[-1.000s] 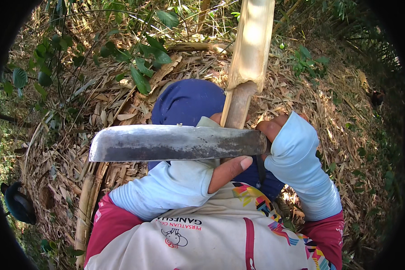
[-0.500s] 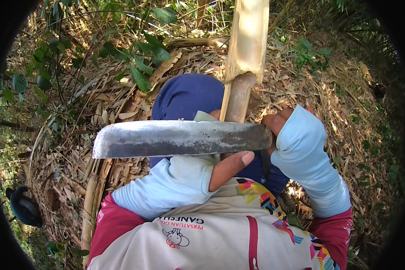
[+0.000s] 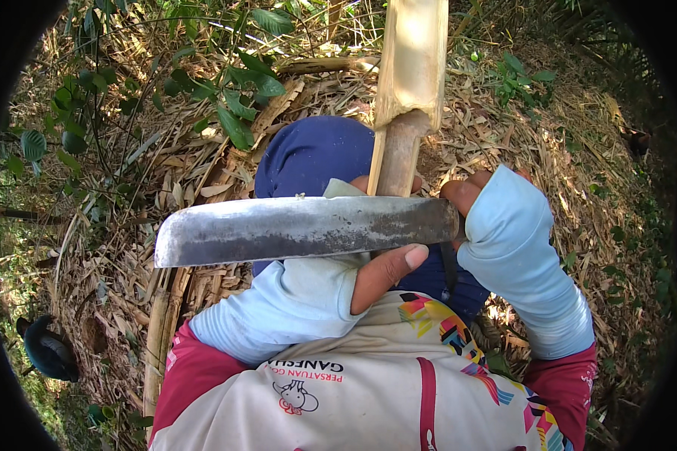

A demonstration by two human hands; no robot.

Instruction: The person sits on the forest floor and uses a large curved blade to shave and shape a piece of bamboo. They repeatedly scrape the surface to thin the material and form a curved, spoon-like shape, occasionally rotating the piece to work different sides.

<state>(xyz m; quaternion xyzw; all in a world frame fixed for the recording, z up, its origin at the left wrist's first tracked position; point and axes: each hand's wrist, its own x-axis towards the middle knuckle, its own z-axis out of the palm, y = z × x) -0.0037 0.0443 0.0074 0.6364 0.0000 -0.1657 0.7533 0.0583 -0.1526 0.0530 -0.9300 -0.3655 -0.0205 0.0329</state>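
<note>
My right hand, in a pale blue sleeve, is closed around the handle end of a machete. Its broad, dark-stained blade points left and lies level across the view, over my left hand. A length of split bamboo, pale and hollowed on its inner face, runs away from me with a ragged notch partway along. My left hand grips its near end; the thumb shows below the blade and some fingertips above it. The blade hides the rest of that hand and the bamboo's lower end.
Dark blue cloth covers my bent knee. Dry leaves and bamboo strips litter the ground. Green leafy stems stand at the far left. A bamboo pole lies by my left arm, and a dark teal object sits farther left.
My right hand and the machete handle have shifted slightly up and to the right, tilting the blade a little. Both hands keep their holds.
</note>
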